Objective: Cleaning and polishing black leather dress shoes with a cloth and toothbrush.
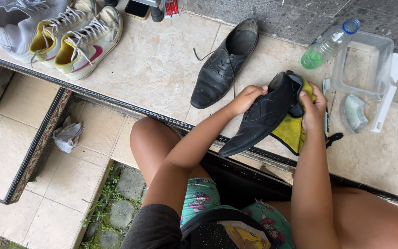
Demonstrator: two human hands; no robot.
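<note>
At the centre right of the frame, the left hand (247, 97) is clenched on the side of a black leather shoe (261, 115), while the right hand (313, 109) clasps a yellow cloth (291, 131) against its heel. The shoe looks light, fairly stiff and smooth, so the heel and the waist seem the surest holds; its mate (224, 64) lies on the tiled floor (157, 60) just above.

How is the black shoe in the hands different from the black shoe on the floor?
The held black shoe is lifted and tilted, toe pointing down-left, gripped by the left hand and right hand with a yellow cloth against it. The other black shoe rests flat on the tiled floor, untouched, its lace trailing loose. The floor shoe looks dusty and scuffed at the toe; the held one looks cleaner. Both are black lace-up dress shoes.
</note>
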